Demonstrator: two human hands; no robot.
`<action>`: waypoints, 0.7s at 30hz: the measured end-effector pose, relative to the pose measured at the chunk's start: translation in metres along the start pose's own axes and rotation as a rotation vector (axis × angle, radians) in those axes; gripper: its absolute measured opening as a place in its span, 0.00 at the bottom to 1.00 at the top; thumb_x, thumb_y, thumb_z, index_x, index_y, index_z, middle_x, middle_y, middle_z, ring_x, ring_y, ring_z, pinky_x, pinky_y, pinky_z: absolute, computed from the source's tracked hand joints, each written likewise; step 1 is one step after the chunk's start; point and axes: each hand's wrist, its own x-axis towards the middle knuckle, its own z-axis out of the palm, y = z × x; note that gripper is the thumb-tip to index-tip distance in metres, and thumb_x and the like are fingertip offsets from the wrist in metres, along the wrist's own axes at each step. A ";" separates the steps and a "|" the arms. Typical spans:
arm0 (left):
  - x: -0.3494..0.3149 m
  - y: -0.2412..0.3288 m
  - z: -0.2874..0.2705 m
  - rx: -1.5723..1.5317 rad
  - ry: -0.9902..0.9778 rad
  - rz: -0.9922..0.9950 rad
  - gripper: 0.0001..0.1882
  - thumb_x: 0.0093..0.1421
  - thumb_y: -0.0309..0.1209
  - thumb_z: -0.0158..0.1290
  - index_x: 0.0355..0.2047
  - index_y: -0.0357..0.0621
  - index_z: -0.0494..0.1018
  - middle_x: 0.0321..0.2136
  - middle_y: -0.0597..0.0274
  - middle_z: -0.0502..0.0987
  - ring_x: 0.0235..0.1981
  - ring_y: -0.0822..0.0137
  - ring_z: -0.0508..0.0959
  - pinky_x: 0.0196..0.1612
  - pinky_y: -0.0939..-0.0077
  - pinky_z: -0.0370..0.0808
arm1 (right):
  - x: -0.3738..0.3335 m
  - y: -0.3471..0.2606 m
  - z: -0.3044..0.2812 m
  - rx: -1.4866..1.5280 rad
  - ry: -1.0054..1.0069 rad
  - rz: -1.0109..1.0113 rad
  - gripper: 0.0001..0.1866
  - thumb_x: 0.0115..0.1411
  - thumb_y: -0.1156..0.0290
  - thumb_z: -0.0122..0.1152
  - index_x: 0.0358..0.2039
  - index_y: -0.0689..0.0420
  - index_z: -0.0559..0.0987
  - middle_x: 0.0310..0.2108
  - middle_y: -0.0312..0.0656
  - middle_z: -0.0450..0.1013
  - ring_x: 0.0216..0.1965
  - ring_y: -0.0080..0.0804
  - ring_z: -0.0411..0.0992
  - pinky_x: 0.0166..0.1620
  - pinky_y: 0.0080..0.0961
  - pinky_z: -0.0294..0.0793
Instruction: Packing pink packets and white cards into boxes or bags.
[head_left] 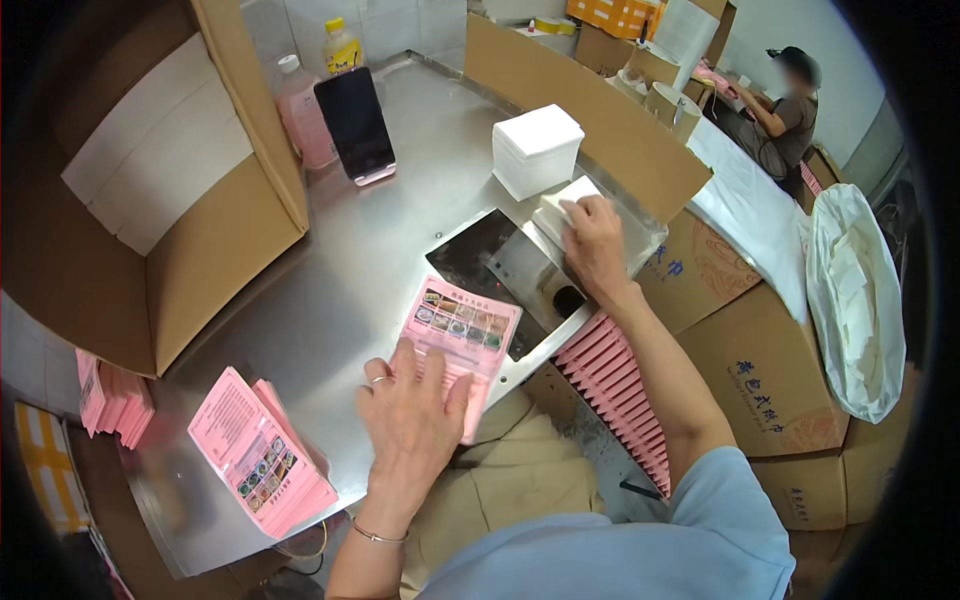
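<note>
My left hand (412,425) lies spread over a pink printed paper packet (464,318) at the front edge of the metal table (340,270). Its fingers are apart on the packet's face, with the thumb along the right side. Farther right, the fingers of my right hand (596,245) are closed on a white paper napkin (570,203), partly hidden by the hand. Between the hands is a dark rectangular opening (480,255) in the tabletop, with a metal plate inside. A tall stack of white napkins (538,155) stands just beyond my right hand.
Pink packets (265,455) are piled at the front left. An open cardboard box (225,270) stands at left, near a phone (355,130) and bottles (305,115). Below right are a row of pink packets (620,395), cartons (765,370) and a white bag (855,300). A person (790,115) sits behind.
</note>
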 end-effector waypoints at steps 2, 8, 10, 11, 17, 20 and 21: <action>-0.006 -0.002 0.003 -0.008 -0.032 0.011 0.23 0.50 0.37 0.62 0.46 0.42 0.74 0.45 0.50 0.71 0.42 0.48 0.70 0.42 0.55 0.71 | 0.000 -0.008 -0.008 0.002 0.045 -0.020 0.16 0.51 0.80 0.58 0.42 0.60 0.78 0.38 0.47 0.73 0.42 0.47 0.71 0.44 0.40 0.71; -0.008 -0.029 -0.017 -0.235 -0.037 0.011 0.41 0.41 0.39 0.67 0.59 0.49 0.69 0.41 0.43 0.67 0.38 0.47 0.70 0.39 0.57 0.69 | -0.062 -0.157 -0.063 0.485 -0.251 -0.566 0.17 0.53 0.72 0.57 0.44 0.62 0.76 0.40 0.51 0.72 0.46 0.52 0.72 0.59 0.68 0.59; -0.010 -0.028 -0.011 -0.243 -0.045 0.101 0.45 0.41 0.39 0.67 0.62 0.50 0.65 0.39 0.45 0.67 0.35 0.48 0.69 0.38 0.57 0.67 | -0.064 -0.165 -0.053 0.403 -0.196 -0.586 0.17 0.52 0.70 0.57 0.43 0.60 0.77 0.37 0.50 0.72 0.45 0.50 0.72 0.62 0.71 0.53; -0.006 -0.017 -0.008 -0.274 -0.080 0.132 0.44 0.43 0.38 0.67 0.63 0.49 0.64 0.39 0.45 0.67 0.33 0.50 0.69 0.36 0.58 0.67 | -0.051 -0.157 -0.029 0.284 -0.223 -0.518 0.17 0.53 0.70 0.57 0.43 0.59 0.78 0.36 0.49 0.72 0.44 0.49 0.72 0.62 0.72 0.52; -0.018 -0.024 -0.036 -0.477 -0.074 0.005 0.35 0.51 0.21 0.57 0.62 0.43 0.65 0.31 0.54 0.72 0.30 0.56 0.73 0.36 0.64 0.72 | -0.011 -0.096 0.024 0.274 -0.593 -0.051 0.14 0.57 0.73 0.51 0.43 0.62 0.75 0.41 0.56 0.76 0.45 0.53 0.74 0.55 0.60 0.65; -0.039 -0.038 -0.044 -0.447 -0.055 0.071 0.29 0.47 0.17 0.55 0.53 0.42 0.71 0.32 0.55 0.73 0.33 0.55 0.73 0.38 0.62 0.71 | -0.006 -0.082 0.011 0.052 -0.953 0.101 0.11 0.55 0.74 0.56 0.39 0.61 0.77 0.33 0.54 0.76 0.36 0.48 0.77 0.42 0.42 0.74; -0.046 -0.043 -0.045 -0.484 -0.025 0.133 0.25 0.46 0.15 0.53 0.47 0.41 0.73 0.34 0.54 0.72 0.37 0.54 0.73 0.40 0.59 0.70 | -0.004 -0.085 0.003 -0.046 -1.065 0.027 0.10 0.55 0.73 0.56 0.38 0.60 0.78 0.31 0.53 0.76 0.34 0.46 0.77 0.40 0.42 0.74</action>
